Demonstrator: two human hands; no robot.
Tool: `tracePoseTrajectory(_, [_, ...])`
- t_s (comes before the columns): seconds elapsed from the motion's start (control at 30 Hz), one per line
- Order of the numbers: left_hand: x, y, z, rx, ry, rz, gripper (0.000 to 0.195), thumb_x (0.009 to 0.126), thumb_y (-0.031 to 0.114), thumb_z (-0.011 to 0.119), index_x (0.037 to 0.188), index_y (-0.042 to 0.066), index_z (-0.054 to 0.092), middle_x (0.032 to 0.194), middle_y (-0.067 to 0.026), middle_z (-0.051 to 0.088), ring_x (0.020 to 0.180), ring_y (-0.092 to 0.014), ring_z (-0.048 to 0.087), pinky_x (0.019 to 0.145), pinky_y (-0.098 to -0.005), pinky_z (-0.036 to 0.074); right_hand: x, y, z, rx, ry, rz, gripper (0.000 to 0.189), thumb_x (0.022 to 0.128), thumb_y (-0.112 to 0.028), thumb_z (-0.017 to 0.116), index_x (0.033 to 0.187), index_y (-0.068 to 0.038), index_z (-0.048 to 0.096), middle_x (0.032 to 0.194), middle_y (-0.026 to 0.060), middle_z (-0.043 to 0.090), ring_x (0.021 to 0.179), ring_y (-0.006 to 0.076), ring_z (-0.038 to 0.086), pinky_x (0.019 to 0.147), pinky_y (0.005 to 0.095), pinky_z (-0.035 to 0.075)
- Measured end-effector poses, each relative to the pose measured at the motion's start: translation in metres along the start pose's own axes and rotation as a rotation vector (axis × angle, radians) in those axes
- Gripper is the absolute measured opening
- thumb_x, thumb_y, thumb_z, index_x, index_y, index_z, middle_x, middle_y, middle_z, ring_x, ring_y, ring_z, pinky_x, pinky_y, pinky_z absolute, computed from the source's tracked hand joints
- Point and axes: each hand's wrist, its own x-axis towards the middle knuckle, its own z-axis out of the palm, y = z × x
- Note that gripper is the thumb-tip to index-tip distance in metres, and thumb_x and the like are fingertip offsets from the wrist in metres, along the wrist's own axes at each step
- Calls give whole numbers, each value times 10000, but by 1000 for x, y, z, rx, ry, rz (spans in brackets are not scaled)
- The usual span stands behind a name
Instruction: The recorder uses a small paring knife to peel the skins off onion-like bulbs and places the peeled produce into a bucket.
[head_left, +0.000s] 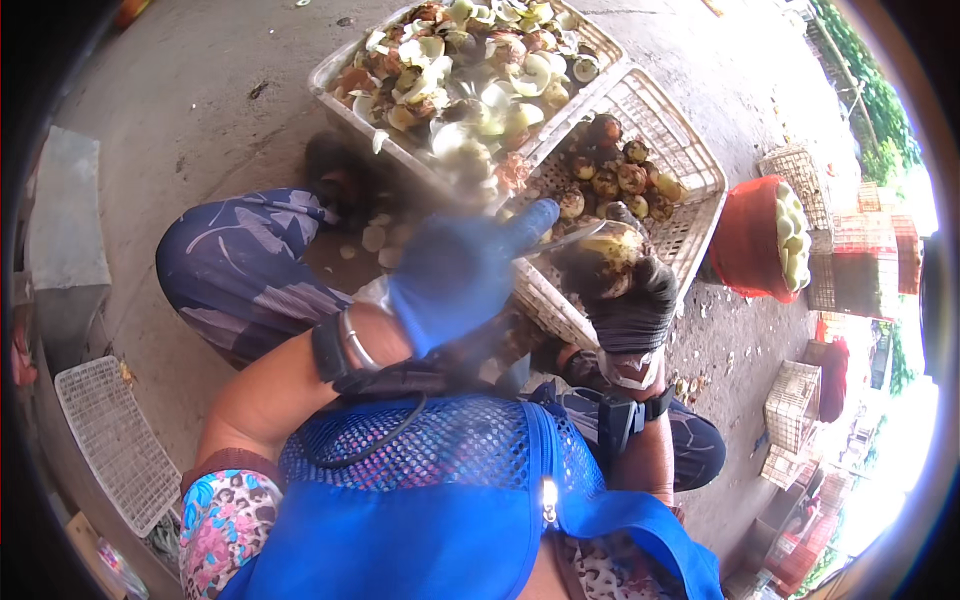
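Note:
My left hand (457, 274), in a blurred blue glove, grips a knife; its thin blade (566, 238) points right, its tip close to or touching an onion. The handle is hidden in the fist. My right hand (634, 304), in a dark, soiled glove, holds that onion (611, 255), which has patchy brown and yellow skin. Both hands are over the near side of a white plastic crate (694, 161) holding several small brown onions (630, 178). Beside it, to the upper left, another white crate (352, 124) is heaped with pale and brown onion peelings (510, 71).
A red mesh sack (742, 236) of pale, rounded produce lies right of the crates. More crates (791, 405) stand along the right. At left are a grey block (67, 210) and a flat plastic crate (116, 442). Peel scraps (375, 238) lie on the concrete floor (217, 97).

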Motion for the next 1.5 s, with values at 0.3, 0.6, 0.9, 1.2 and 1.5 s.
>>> tracePoseTrajectory(0.3, [3, 18, 16, 27, -85, -111, 581, 867, 118, 657, 1428, 100, 507, 1046, -190, 692, 771, -368, 702, 668, -435, 582, 8, -9, 39, -39, -170, -176, 958, 714, -46, 797, 1539, -40, 311, 1333, 196, 581, 1148, 313, 647, 893, 423, 608])
tracePoseTrajectory(0.6, [-11, 5, 37, 17, -65, -212, 570, 912, 36, 517, 1474, 1, 427, 760, -153, 659, 661, -329, 659, 587, -434, 530, -43, 37, -19, 109, 91, -435, 616, 813, 92, 702, 1366, -49, 470, 1307, 115, 584, 1041, 160, 638, 777, 268, 552])
tracePoseTrajectory(0.9, [-7, 11, 34, -194, -8, -129, 693, 844, 152, 687, 1486, 114, 429, 986, -208, 698, 721, -419, 682, 623, -475, 564, 5, -3, 57, -191, -49, -409, 937, 770, -169, 865, 1532, -41, 336, 1354, 169, 569, 1161, 313, 621, 971, 389, 546])
tracePoseTrajectory(1.2, [3, 15, 22, 26, -15, -42, 599, 898, 106, 599, 1468, 31, 429, 992, -216, 689, 677, -388, 686, 585, -462, 558, 6, 1, 72, -104, 25, -262, 1046, 721, -122, 886, 1543, 10, 252, 1252, 227, 621, 1054, 318, 686, 916, 440, 597])
tracePoseTrajectory(1.5, [-12, -1, 22, 190, -142, -53, 745, 902, 187, 635, 1552, 23, 308, 898, -192, 677, 617, -345, 666, 547, -433, 536, -3, 3, 69, -144, 77, -225, 1002, 676, 29, 797, 1536, 19, 284, 1276, 180, 592, 1068, 264, 659, 876, 378, 597])
